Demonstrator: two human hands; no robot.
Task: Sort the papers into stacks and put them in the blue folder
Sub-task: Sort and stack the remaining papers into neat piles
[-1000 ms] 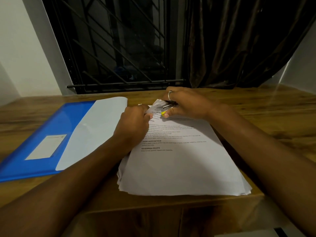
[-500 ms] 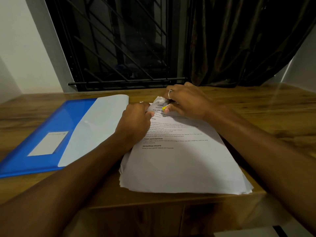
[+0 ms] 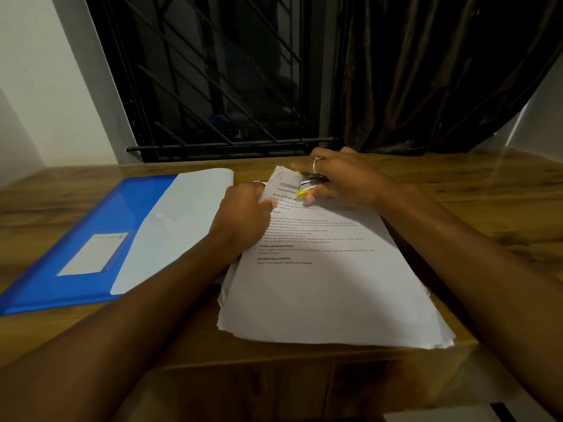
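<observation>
1. Hold. The left hand (image 3: 243, 214) grips the upper left edge of the paper stack (image 3: 329, 293), thumb on the top sheet and fingers curled at the edge. Judged purpose: to keep the sheets in line while the corner is worked.

2. Tool. The right hand (image 3: 344, 181), which wears 1 ring (image 3: 316, 164), is closed round a small metal and yellow tool, most likely a stapler (image 3: 307, 185). The tool sits at the far left corner of the stack, just beyond the left thumb. That corner is lifted and bent up off the pile. Whether the tool is biting the paper cannot be told.

3. Stack. The stack lies on the desk (image 3: 472, 208) under both hands and reaches back toward the person. Its near edges are fanned and uneven, so squaring is judged incomplete.

4. Container. The blue folder (image 3: 91, 239) lies flat to the left of the left hand, just beside the stack. It carries 1 white label (image 3: 93, 254). A pale sheet (image 3: 176, 226) covers the side nearest the left hand; whether it is a loose page or a flap of the folder cannot be told. No printed paper from the stack is seen in the folder, so filing is judged not yet started.
</observation>
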